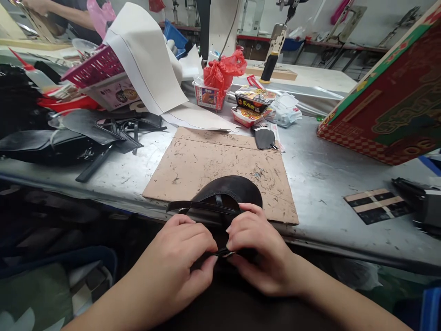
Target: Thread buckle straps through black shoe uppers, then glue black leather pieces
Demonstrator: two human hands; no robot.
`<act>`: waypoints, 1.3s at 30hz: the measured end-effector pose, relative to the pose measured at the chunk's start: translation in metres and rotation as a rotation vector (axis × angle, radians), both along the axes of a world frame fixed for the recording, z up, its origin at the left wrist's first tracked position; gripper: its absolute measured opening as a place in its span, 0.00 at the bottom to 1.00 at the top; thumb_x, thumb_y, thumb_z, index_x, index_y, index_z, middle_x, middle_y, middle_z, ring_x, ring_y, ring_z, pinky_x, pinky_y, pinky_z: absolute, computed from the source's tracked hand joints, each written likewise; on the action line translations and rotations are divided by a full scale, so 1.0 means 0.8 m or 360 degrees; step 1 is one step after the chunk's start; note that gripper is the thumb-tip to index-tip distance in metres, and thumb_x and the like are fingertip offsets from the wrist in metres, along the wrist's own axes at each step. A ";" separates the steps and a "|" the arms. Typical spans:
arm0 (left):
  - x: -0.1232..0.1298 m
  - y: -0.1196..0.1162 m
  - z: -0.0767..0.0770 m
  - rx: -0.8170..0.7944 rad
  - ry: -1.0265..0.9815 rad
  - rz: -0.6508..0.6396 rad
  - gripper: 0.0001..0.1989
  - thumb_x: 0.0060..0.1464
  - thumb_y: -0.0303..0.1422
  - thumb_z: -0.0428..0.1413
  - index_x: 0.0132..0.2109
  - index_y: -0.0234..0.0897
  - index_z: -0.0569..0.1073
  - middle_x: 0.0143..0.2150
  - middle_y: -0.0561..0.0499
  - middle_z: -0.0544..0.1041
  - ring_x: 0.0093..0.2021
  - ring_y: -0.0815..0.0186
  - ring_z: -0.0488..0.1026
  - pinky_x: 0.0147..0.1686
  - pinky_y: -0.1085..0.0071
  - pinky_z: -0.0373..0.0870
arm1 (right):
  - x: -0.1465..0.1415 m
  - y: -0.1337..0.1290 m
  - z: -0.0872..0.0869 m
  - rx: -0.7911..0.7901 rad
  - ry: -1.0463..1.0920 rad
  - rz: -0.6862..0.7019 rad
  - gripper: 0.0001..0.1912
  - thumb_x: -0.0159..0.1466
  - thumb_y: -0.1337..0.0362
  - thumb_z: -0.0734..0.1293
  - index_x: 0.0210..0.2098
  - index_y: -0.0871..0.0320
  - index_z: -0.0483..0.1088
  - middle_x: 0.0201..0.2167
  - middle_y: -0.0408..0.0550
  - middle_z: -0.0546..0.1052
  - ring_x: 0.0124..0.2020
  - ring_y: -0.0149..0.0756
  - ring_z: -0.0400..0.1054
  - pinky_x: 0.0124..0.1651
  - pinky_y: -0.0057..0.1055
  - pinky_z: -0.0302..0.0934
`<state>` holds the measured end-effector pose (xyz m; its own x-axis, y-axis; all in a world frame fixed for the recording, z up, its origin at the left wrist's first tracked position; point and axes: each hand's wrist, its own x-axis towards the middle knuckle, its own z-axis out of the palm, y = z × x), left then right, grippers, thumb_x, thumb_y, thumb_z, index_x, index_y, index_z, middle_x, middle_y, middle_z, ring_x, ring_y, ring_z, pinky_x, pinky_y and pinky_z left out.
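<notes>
A black leather piece with a rounded flap and a narrow strap (237,187) rests over the front edge of a brown cardboard sheet (220,156). My left hand (188,255) pinches a thin black edge of it between thumb and fingers, at the lower middle of the view. Close beside it on the right, my right hand (257,246) grips the same edge, its upper fingers lying against the leather. A small gap separates the two sets of fingertips. The lower part of the leather piece is hidden behind the hands and blends into the dark area below.
Black leather parts (65,138) lie at the left, near a pink basket (93,69) and white sheets (141,55). Food packs (253,103) and a red bag (223,71) stand behind the cardboard. A large box (386,96) is right. Another person's arm (74,16) shows top left.
</notes>
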<state>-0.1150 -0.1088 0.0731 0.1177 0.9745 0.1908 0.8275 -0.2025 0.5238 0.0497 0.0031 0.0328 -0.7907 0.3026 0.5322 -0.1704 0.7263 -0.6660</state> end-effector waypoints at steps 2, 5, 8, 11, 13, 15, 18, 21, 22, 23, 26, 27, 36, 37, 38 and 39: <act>-0.001 0.001 -0.001 -0.0001 0.0009 -0.0032 0.09 0.51 0.23 0.48 0.33 0.38 0.70 0.29 0.55 0.76 0.28 0.70 0.70 0.41 0.68 0.64 | 0.001 0.003 0.004 -0.0106 -0.0106 0.0032 0.17 0.53 0.75 0.60 0.40 0.54 0.64 0.29 0.42 0.73 0.31 0.33 0.68 0.56 0.45 0.50; -0.002 0.003 -0.001 0.0054 0.0058 -0.0106 0.09 0.54 0.23 0.49 0.39 0.39 0.71 0.35 0.53 0.77 0.33 0.69 0.72 0.40 0.69 0.63 | -0.001 0.007 0.010 -0.0176 -0.0228 0.0054 0.13 0.54 0.75 0.60 0.37 0.54 0.66 0.29 0.41 0.74 0.29 0.31 0.67 0.55 0.42 0.50; -0.002 0.003 -0.002 0.0263 0.0167 -0.0165 0.10 0.56 0.22 0.48 0.40 0.38 0.70 0.37 0.51 0.78 0.33 0.70 0.73 0.39 0.68 0.62 | -0.004 0.013 0.016 -0.0250 -0.0311 0.0045 0.07 0.57 0.72 0.63 0.32 0.55 0.67 0.28 0.39 0.75 0.28 0.30 0.67 0.55 0.40 0.49; 0.000 -0.001 -0.004 0.0550 0.0380 -0.0202 0.10 0.57 0.21 0.47 0.40 0.35 0.70 0.38 0.48 0.78 0.32 0.68 0.73 0.39 0.66 0.63 | -0.008 0.017 0.022 -0.0299 -0.0386 0.0029 0.04 0.59 0.71 0.63 0.31 0.55 0.66 0.27 0.39 0.74 0.28 0.29 0.67 0.54 0.40 0.49; 0.000 -0.003 -0.007 0.0679 0.0519 -0.0231 0.10 0.58 0.22 0.46 0.40 0.36 0.71 0.39 0.48 0.79 0.33 0.67 0.73 0.39 0.64 0.64 | -0.011 0.018 0.023 -0.0305 -0.0413 -0.0021 0.04 0.60 0.70 0.62 0.30 0.56 0.65 0.27 0.40 0.74 0.28 0.30 0.67 0.53 0.40 0.50; -0.002 -0.002 -0.011 0.0772 0.0625 -0.0276 0.11 0.58 0.22 0.45 0.39 0.36 0.71 0.39 0.49 0.79 0.34 0.66 0.73 0.39 0.64 0.64 | -0.015 0.016 0.023 -0.0290 -0.0428 -0.0106 0.04 0.59 0.71 0.61 0.29 0.56 0.64 0.26 0.40 0.73 0.28 0.31 0.66 0.51 0.41 0.52; -0.007 0.005 -0.018 0.0869 0.0708 -0.0348 0.12 0.56 0.21 0.45 0.39 0.34 0.72 0.37 0.47 0.79 0.35 0.65 0.73 0.39 0.65 0.64 | -0.020 0.012 0.020 -0.0247 -0.0450 -0.0234 0.05 0.58 0.71 0.60 0.28 0.56 0.62 0.25 0.41 0.72 0.27 0.32 0.64 0.49 0.42 0.53; -0.011 0.012 -0.023 0.0893 0.0699 -0.0288 0.11 0.55 0.20 0.46 0.40 0.33 0.71 0.36 0.46 0.78 0.36 0.63 0.73 0.41 0.63 0.63 | -0.024 0.008 0.019 -0.0201 -0.0463 -0.0337 0.05 0.58 0.71 0.60 0.27 0.57 0.62 0.24 0.41 0.71 0.27 0.32 0.62 0.49 0.42 0.52; -0.011 0.014 -0.025 0.0895 0.0697 -0.0251 0.10 0.54 0.20 0.47 0.40 0.33 0.71 0.35 0.46 0.78 0.37 0.62 0.72 0.42 0.62 0.63 | -0.025 0.008 0.018 -0.0175 -0.0459 -0.0362 0.05 0.59 0.72 0.60 0.28 0.57 0.62 0.24 0.41 0.71 0.27 0.32 0.62 0.49 0.42 0.51; -0.010 0.015 -0.026 0.0899 0.0701 -0.0219 0.10 0.53 0.20 0.49 0.40 0.33 0.71 0.35 0.46 0.78 0.38 0.62 0.72 0.43 0.62 0.63 | -0.025 0.007 0.018 -0.0142 -0.0452 -0.0386 0.05 0.59 0.72 0.60 0.28 0.57 0.62 0.25 0.42 0.72 0.27 0.32 0.63 0.50 0.42 0.51; -0.005 0.015 -0.030 0.0964 0.0710 -0.0150 0.09 0.53 0.19 0.50 0.39 0.32 0.71 0.34 0.46 0.77 0.38 0.61 0.71 0.43 0.62 0.63 | -0.025 0.012 0.014 0.0014 -0.0418 -0.0461 0.04 0.59 0.72 0.60 0.30 0.58 0.63 0.27 0.43 0.72 0.28 0.33 0.63 0.51 0.42 0.49; -0.002 0.014 -0.031 0.1012 0.0699 -0.0148 0.09 0.53 0.19 0.49 0.38 0.32 0.72 0.33 0.46 0.77 0.38 0.61 0.71 0.43 0.62 0.63 | -0.024 0.017 0.013 0.0070 -0.0406 -0.0534 0.04 0.59 0.72 0.59 0.30 0.58 0.63 0.27 0.43 0.72 0.28 0.33 0.64 0.51 0.42 0.48; 0.018 0.020 -0.013 0.0518 -0.0013 -0.0258 0.09 0.53 0.16 0.48 0.35 0.33 0.67 0.29 0.50 0.71 0.29 0.69 0.65 0.32 0.71 0.62 | -0.021 0.059 0.003 0.0247 -0.0327 -0.0641 0.06 0.61 0.73 0.61 0.31 0.57 0.65 0.29 0.42 0.74 0.32 0.33 0.66 0.55 0.41 0.46; 0.018 0.021 -0.008 0.0396 -0.0078 -0.0322 0.10 0.54 0.17 0.47 0.36 0.35 0.67 0.29 0.51 0.71 0.29 0.69 0.65 0.31 0.72 0.62 | -0.023 0.063 -0.001 0.0318 -0.0322 -0.0642 0.06 0.61 0.73 0.61 0.31 0.57 0.65 0.28 0.42 0.73 0.32 0.33 0.66 0.55 0.41 0.45; 0.018 0.022 -0.004 0.0290 -0.0146 -0.0410 0.10 0.55 0.18 0.46 0.35 0.36 0.67 0.28 0.52 0.71 0.29 0.69 0.65 0.31 0.73 0.63 | -0.025 0.068 -0.005 0.0405 -0.0324 -0.0649 0.07 0.61 0.74 0.60 0.31 0.57 0.66 0.28 0.43 0.73 0.32 0.34 0.65 0.55 0.42 0.45; 0.017 0.022 -0.001 0.0202 -0.0210 -0.0500 0.10 0.55 0.19 0.46 0.35 0.37 0.66 0.28 0.52 0.71 0.28 0.70 0.66 0.31 0.74 0.63 | -0.026 0.074 -0.009 0.0496 -0.0326 -0.0659 0.08 0.62 0.74 0.60 0.30 0.58 0.66 0.27 0.43 0.73 0.32 0.34 0.65 0.55 0.43 0.45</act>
